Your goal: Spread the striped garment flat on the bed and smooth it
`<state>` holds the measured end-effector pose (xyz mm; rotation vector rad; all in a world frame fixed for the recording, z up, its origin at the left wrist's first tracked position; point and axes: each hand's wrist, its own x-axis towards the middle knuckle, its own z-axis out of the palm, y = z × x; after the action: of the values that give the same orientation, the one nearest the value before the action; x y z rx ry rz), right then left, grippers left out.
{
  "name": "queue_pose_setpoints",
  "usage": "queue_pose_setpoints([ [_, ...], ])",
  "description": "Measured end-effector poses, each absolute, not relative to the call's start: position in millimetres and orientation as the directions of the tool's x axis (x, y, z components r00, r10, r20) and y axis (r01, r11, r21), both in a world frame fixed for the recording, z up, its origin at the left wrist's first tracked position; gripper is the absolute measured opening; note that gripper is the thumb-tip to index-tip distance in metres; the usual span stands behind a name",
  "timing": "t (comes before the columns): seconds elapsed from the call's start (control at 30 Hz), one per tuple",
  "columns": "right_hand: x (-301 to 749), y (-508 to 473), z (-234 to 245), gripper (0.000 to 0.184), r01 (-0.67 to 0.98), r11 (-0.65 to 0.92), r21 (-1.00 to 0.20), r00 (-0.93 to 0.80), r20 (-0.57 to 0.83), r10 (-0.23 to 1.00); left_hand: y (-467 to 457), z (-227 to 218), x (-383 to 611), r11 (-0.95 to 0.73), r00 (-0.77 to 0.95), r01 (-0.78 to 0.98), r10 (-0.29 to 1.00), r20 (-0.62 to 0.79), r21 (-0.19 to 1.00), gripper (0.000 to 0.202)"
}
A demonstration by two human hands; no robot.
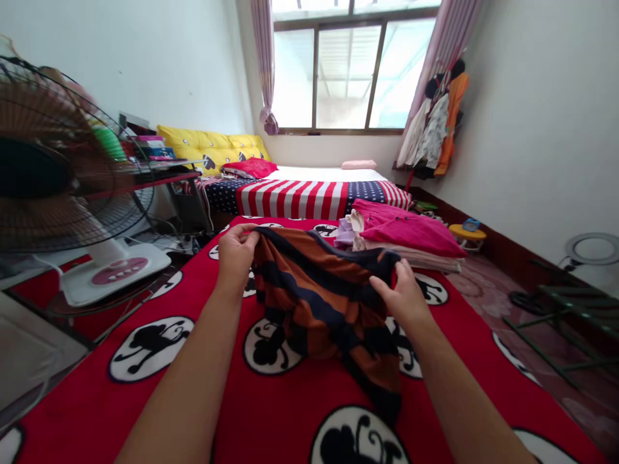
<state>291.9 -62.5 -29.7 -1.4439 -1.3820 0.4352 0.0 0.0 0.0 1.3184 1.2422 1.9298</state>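
Over red bedspread [271,412], L hand [236,254] and R hand [400,295] gripped striped top [314,303] by its edge, held up unfolded; folded stack [416,259] sat just beyond, w/ pink garment [403,225] on top.

Left hand [236,256], right hand [400,295], both gripping

The room is bright, and the light comes mostly from the window [345,71] at the far end, whose panes are so overexposed that they look nearly white. Shadows stay soft and weak around the left hand [236,258] and the right hand [401,296], which are quite sharp. The fan [43,161] at the left side is blurred across its blades. Near the picture edges, the wide lens bends the right wall [541,116] and stretches the red blanket [72,412].
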Motion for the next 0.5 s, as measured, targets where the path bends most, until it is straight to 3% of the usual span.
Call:
queue_pose_setpoints([
  [0.1, 271.3, -75.2, -29.8, 0.043, 0.801, 0.199, -0.565, 0.164, 0.527, 0.834, 4.8, -2.9, -3.8, -0.506, -0.465, 0.057, 0.749, 0.472, 0.86, 0.019],
  [0.17, 253.8, -90.7, -22.0, 0.03, 0.869, 0.202, -0.452, 0.06, 0.501, 0.863, 2.8, 1.0, -6.6, -0.537, -0.5, 0.118, 0.695, 0.517, 0.836, 0.017],
  [0.23, 235.1, -107.5, -16.3, 0.031, 0.881, 0.228, -0.415, -0.082, 0.341, 0.937, -0.3, 4.9, -7.7, -0.547, -0.51, 0.191, 0.654, 0.559, 0.815, 0.016],
  [0.33, 209.9, -123.9, -24.0, 0.051, 0.882, 0.283, -0.377, -0.274, 0.08, 0.958, -4.3, 7.8, -5.5, -0.553, -0.487, 0.273, 0.627, 0.609, 0.787, 0.014],
  [0.43, 199.7, -120.6, -44.0, 0.043, 0.917, 0.27, -0.295, -0.262, 0.066, 0.963, -7.1, 10.0, -1.6, -0.554, -0.489, 0.271, 0.625, 0.608, 0.787, 0.013],
  [0.5, 206.4, -110.3, -50.7, 0.033, 0.907, 0.255, -0.336, -0.228, 0.119, 0.967, -9.2, 13.6, -0.5, -0.567, -0.525, 0.21, 0.622, 0.581, 0.797, 0.013],
])
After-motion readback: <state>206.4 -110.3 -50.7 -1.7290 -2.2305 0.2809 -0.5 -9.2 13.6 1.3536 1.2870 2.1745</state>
